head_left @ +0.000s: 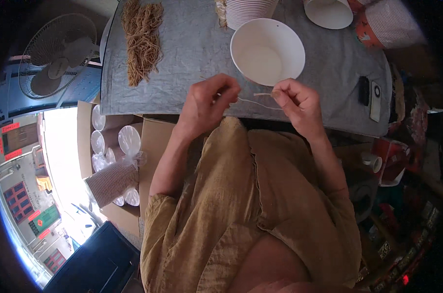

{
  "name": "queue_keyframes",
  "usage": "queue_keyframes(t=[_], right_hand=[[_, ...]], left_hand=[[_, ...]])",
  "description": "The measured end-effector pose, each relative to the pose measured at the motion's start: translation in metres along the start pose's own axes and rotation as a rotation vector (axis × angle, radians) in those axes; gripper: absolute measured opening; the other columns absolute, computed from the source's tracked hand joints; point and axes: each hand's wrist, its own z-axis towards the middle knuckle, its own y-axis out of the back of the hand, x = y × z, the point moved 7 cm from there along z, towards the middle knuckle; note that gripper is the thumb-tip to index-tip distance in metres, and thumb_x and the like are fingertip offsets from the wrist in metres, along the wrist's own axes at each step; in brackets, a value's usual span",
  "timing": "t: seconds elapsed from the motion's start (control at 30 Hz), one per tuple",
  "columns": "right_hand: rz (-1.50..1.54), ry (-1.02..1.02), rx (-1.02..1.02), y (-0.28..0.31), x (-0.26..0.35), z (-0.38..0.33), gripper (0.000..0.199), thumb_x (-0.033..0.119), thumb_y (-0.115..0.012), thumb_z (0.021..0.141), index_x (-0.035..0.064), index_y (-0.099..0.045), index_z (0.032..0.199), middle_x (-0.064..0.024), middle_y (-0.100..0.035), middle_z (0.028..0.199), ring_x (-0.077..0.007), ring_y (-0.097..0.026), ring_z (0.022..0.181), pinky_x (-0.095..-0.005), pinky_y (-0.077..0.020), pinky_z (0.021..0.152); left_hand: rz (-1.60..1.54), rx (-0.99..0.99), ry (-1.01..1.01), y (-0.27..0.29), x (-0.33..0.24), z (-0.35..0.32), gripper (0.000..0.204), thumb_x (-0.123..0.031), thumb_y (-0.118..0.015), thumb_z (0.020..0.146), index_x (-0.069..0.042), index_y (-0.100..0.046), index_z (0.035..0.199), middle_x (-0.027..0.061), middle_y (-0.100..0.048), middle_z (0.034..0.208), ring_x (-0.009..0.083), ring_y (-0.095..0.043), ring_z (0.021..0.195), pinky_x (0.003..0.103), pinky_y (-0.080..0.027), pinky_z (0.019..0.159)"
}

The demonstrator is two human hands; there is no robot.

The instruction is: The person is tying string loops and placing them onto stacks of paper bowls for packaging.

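Observation:
Both of my hands are raised over the near edge of the table, in front of a white paper bucket (268, 54) that stands with its mouth up. A thin pale string (258, 103) runs slack from one hand to the other. The fingers of my left hand (212, 101) are curled and pinched on its left part. My right hand (302, 106) pinches the other part between thumb and forefinger, and a short pale end sticks out to the left of those fingertips. At the far left of the table lies a loose bundle of brown twine (142, 41).
A nested stack of white paper buckets (250, 12) stands at the back, with more tubs (329, 12) at the far right. Two small handheld devices (375, 100) lie near the right edge. Left of me are a carton of plastic-wrapped cups (113, 180) and a fan (58, 63).

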Motion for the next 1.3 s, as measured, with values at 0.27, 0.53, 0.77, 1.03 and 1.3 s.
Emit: queue_keyframes(t=[0.27, 0.53, 0.77, 1.03, 1.3], right_hand=[[-0.098, 0.137, -0.052, 0.001, 0.016, -0.004, 0.008, 0.008, -0.060, 0.095, -0.0002, -0.060, 0.095, 0.0038, -0.057, 0.074, -0.0018, -0.048, 0.066, -0.0198, -0.0397, 0.058], [-0.071, 0.095, -0.031, 0.002, 0.009, -0.007, 0.008, 0.008, -0.063, 0.093, 0.0008, -0.061, 0.092, 0.0049, -0.054, 0.071, -0.0014, -0.045, 0.064, -0.0203, -0.0391, 0.056], [-0.090, 0.032, -0.026, 0.009, -0.006, -0.011, 0.008, 0.008, -0.070, 0.088, 0.0006, -0.068, 0.091, 0.0062, -0.055, 0.066, -0.0007, -0.046, 0.062, -0.0191, -0.0379, 0.054], [0.216, -0.059, -0.161, 0.017, -0.029, -0.019, 0.010, 0.009, -0.068, 0.090, -0.0009, -0.069, 0.093, 0.0057, -0.056, 0.067, 0.0002, -0.041, 0.054, -0.0180, -0.0295, 0.047], [0.398, -0.209, -0.178, 0.039, -0.046, -0.029, 0.009, 0.010, -0.067, 0.088, 0.0006, -0.068, 0.090, 0.0041, -0.055, 0.064, -0.0018, -0.041, 0.051, -0.0194, -0.0295, 0.045]], left_hand=[[-0.540, 0.085, 0.201, -0.044, -0.009, 0.001, 0.037, -0.032, -0.046, 0.104, 0.000, -0.062, 0.096, 0.0057, -0.066, 0.081, 0.0112, -0.066, 0.068, 0.025, -0.053, 0.058], [-0.341, 0.048, 0.105, -0.047, -0.008, 0.008, 0.027, -0.023, -0.046, 0.105, -0.002, -0.054, 0.090, 0.0006, -0.058, 0.075, 0.0077, -0.056, 0.063, 0.024, -0.046, 0.058], [-0.352, 0.034, 0.071, -0.054, -0.007, 0.006, 0.019, -0.017, -0.047, 0.104, -0.002, -0.053, 0.095, 0.0021, -0.058, 0.077, 0.0086, -0.055, 0.072, 0.024, -0.046, 0.065], [-0.410, -0.013, 0.023, -0.073, -0.003, 0.009, 0.013, -0.011, -0.050, 0.102, 0.000, -0.052, 0.096, 0.0040, -0.060, 0.078, 0.0100, -0.058, 0.072, 0.025, -0.049, 0.065], [-0.142, -0.003, -0.048, -0.080, -0.022, 0.016, 0.005, -0.004, -0.058, 0.095, -0.001, -0.055, 0.098, 0.0090, -0.064, 0.083, 0.0167, -0.065, 0.077, 0.029, -0.053, 0.064]])
